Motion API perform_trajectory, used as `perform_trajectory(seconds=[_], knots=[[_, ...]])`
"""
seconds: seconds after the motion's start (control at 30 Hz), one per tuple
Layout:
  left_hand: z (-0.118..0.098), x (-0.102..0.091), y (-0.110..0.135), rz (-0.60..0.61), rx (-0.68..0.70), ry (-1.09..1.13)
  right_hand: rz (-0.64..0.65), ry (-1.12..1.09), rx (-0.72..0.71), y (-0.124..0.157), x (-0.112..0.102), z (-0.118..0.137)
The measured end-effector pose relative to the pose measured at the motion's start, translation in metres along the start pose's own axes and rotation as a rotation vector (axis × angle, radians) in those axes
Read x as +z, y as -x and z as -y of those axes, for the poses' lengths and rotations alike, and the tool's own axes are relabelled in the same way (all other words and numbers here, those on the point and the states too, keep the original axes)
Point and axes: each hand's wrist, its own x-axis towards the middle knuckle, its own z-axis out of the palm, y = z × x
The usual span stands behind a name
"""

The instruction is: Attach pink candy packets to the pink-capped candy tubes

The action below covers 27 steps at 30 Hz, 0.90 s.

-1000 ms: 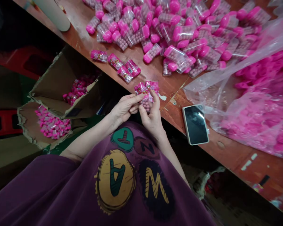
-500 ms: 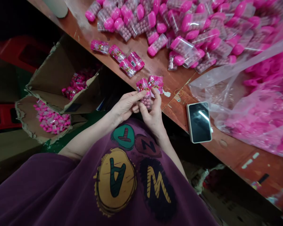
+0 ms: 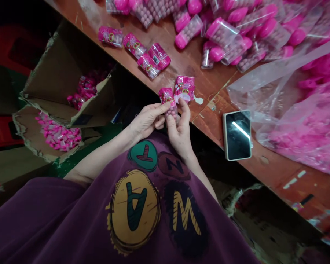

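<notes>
Over the table's front edge, both hands hold one small clear candy bottle (image 3: 171,111) of pink balls, its upper end inside a glossy pink printed wrapper (image 3: 166,94). My left hand (image 3: 147,120) pinches it from the left, thumb along the wrapper's lower edge. My right hand (image 3: 180,132) grips the lower part, with its thumb across the balls. The right index fingertip meets the lower edge of a flat pink printed sleeve (image 3: 184,86); whether it grips it I cannot tell. Several wrapped bottles (image 3: 148,65) lie just beyond, left of the hands.
Unwrapped pink-capped bottles (image 3: 222,33) are heaped at the back of the wooden table (image 3: 217,86). On the right are a phone (image 3: 237,135) and a clear plastic bag (image 3: 297,135) of pink parts. Cardboard boxes (image 3: 51,86) holding pink pieces stand at the lower left.
The camera view has shifted, so table items appear higher and larger. My right thumb now covers more of the bottle's balls. Both hands keep their hold on it.
</notes>
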Motion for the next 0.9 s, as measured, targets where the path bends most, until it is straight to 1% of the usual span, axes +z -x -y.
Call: perform_trajectory(seconds=[0.1, 0.2, 0.27, 0.33, 0.47, 0.5, 0.57, 0.63, 0.7, 0.8, 0.9], knots=[[-0.001, -0.002, 0.0, -0.046, 0.003, -0.01, 0.047, 0.101, -0.014, -0.002, -0.005, -0.001], [-0.002, -0.002, -0.003, -0.06, 0.025, 0.019, 0.037, 0.212, -0.041, 0.0, -0.008, 0.001], [-0.002, -0.002, -0.004, -0.045, 0.039, 0.055, 0.014, 0.185, -0.031, 0.001, -0.006, 0.004], [-0.002, -0.001, -0.005, -0.041, 0.032, 0.074, 0.021, 0.029, 0.043, 0.004, -0.003, 0.009], [-0.002, 0.0, -0.002, -0.046, 0.012, 0.076, 0.087, -0.391, 0.272, 0.007, 0.0, 0.025], [-0.003, 0.0, -0.002, -0.039, 0.017, 0.077, 0.101, -0.462, 0.306, 0.007, 0.0, 0.029], [-0.003, -0.001, 0.0, -0.015, 0.035, 0.077, 0.121, -0.537, 0.326, 0.006, 0.0, 0.032], [-0.003, -0.002, 0.001, 0.009, 0.043, 0.065, 0.121, -0.521, 0.304, 0.005, 0.0, 0.03], [-0.002, -0.003, 0.002, 0.024, 0.027, 0.041, 0.085, -0.436, 0.253, 0.003, 0.001, 0.023], [-0.002, -0.002, 0.002, 0.015, 0.002, 0.009, 0.02, -0.279, 0.142, -0.001, 0.002, 0.011], [-0.001, 0.001, 0.002, -0.006, 0.015, -0.009, -0.004, -0.162, 0.055, -0.006, 0.0, 0.005]])
